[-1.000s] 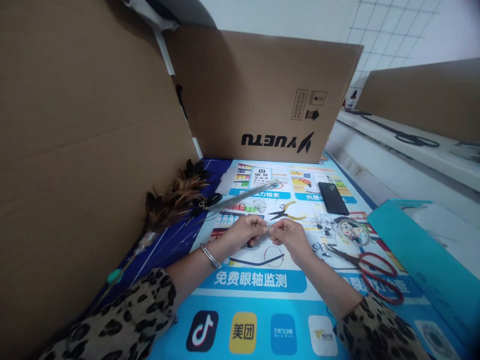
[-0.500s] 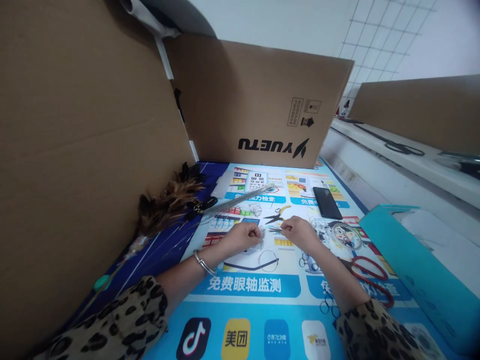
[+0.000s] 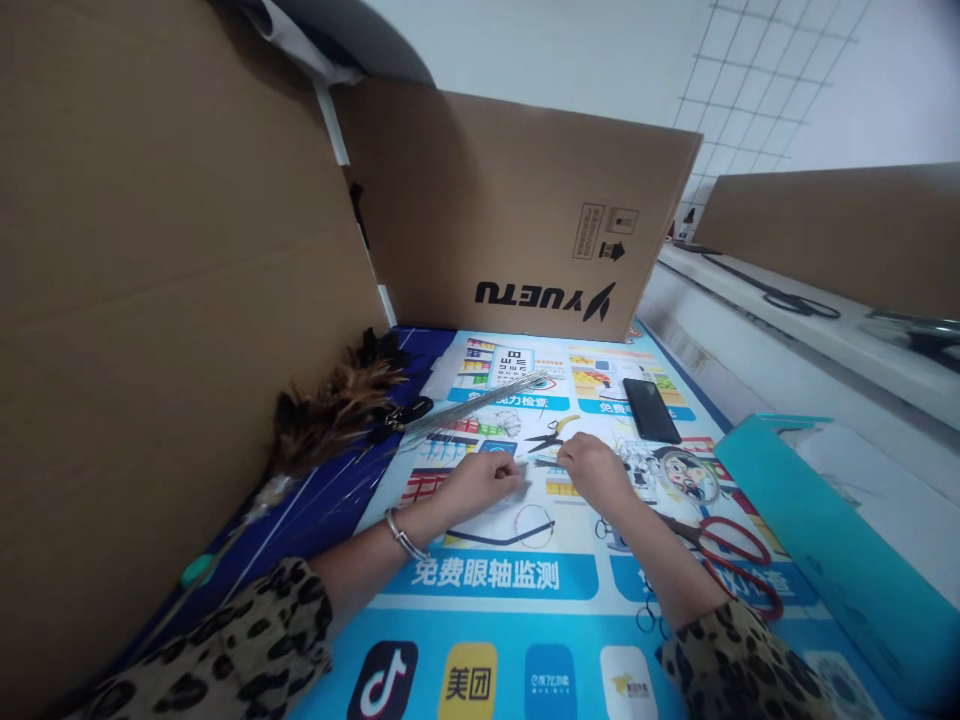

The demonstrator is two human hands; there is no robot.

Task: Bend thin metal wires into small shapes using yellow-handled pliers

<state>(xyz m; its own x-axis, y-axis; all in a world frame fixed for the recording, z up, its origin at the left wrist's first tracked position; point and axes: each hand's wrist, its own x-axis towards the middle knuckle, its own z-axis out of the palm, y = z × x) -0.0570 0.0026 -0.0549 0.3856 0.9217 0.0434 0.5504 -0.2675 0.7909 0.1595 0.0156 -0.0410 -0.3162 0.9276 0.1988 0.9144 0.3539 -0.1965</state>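
My left hand (image 3: 482, 481) and my right hand (image 3: 592, 466) rest on the printed poster mat (image 3: 525, 600), both with fingers pinched closed. Between them stretches a thin pale strip or wire (image 3: 537, 458), held at each end; I cannot make out what it is. Small pliers with yellow handles (image 3: 553, 432) lie just beyond my hands. A bundle of thin metal wires (image 3: 480, 399) lies farther back on the left. A silver bangle sits on my left wrist, and both arms wear leopard-print sleeves.
Brown feathers (image 3: 330, 412) lie at the left by a cardboard wall (image 3: 165, 280). A cardboard box marked YUETU (image 3: 525, 215) stands behind. A black phone (image 3: 650, 410), red-handled scissors (image 3: 731, 565) and a teal box (image 3: 825, 540) sit at the right.
My hands have drawn slightly apart, stretching the thin piece between them. The view has shifted a little, with my hands moving farther onto the mat.
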